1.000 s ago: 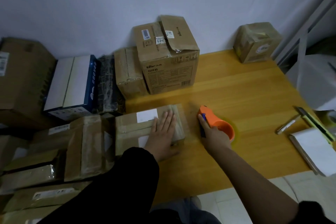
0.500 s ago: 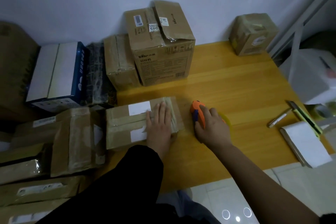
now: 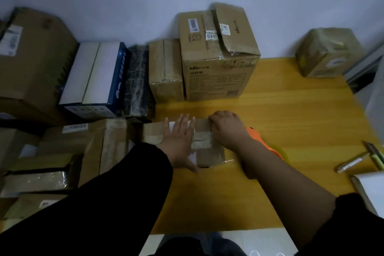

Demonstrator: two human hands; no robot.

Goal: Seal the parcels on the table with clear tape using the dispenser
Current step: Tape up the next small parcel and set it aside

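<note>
A small taped cardboard parcel [image 3: 204, 141] with a white label lies on the yellow wooden table [image 3: 301, 114]. My left hand [image 3: 178, 141] lies flat on its top, fingers straight and spread. My right hand [image 3: 225, 129] sits on the parcel's right end, its fingers bent over the far edge. The orange tape dispenser [image 3: 268, 143] lies on the table just right of my right wrist, partly hidden by the forearm. A strip of clear tape [image 3: 225, 161] sticks out past the parcel's near right corner.
Several cardboard parcels crowd the left side [image 3: 68, 151]. A blue-and-white box [image 3: 93, 77] and a tall carton [image 3: 218, 54] stand at the back, another box [image 3: 328, 52] at the far right corner. A marker [image 3: 351, 162], a green knife [image 3: 374, 154] and white paper [image 3: 372, 187] lie at right.
My right hand let go of the orange dispenser and moved left onto the parcel's right end. My left hand stayed flat on the parcel. The camera shifted.
</note>
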